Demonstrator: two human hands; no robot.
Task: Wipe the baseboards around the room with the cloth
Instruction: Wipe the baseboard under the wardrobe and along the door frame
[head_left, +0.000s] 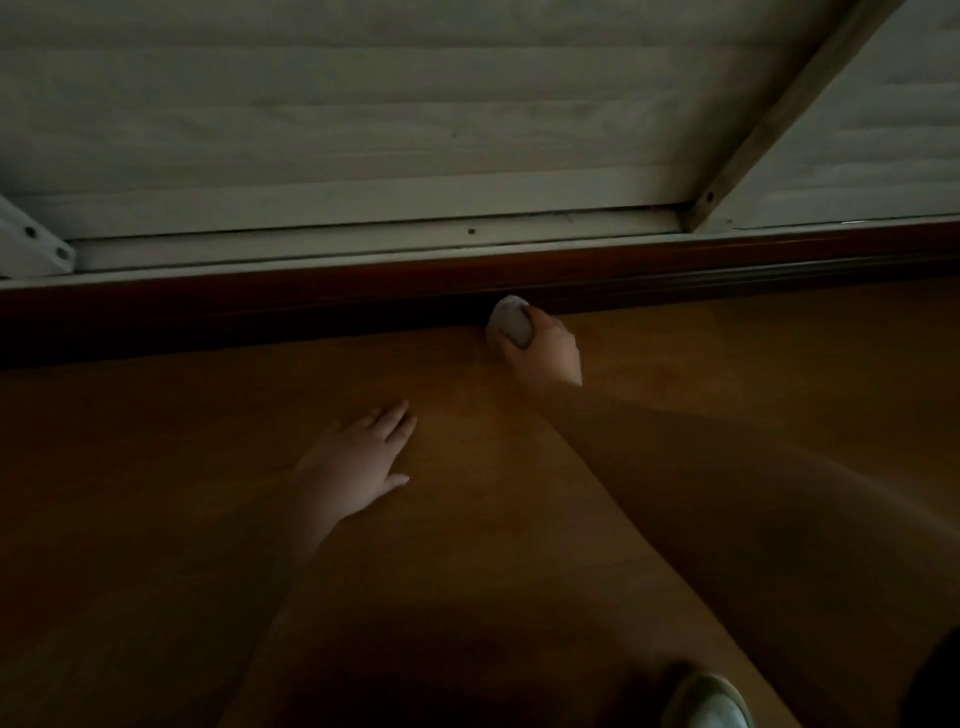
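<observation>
The fingers (390, 422) of the left hand (358, 460) lie straight and close together, flat on the wooden floor (156, 467), holding nothing; the thumb points off to the right and the bare forearm runs back toward the lower left. Further right and nearer the wall, the right hand (545, 348) has its fingers curled round a bunched white cloth (508, 321) — gripping it from the right side, with the thumb across the lower edge. The cloth is pressed against the dark brown baseboard (260, 306), right at the seam where the baseboard meets the floor. The baseboard runs across the whole view, tilting up toward the right. Above it sits a white frame (363, 244) with small screw holes, and above that pale horizontal slats, crossed by a diagonal white bar (779, 119) at the upper right. At the bottom right edge — in deep shadow — the toe of a light-coloured shoe (709, 701) shows.
</observation>
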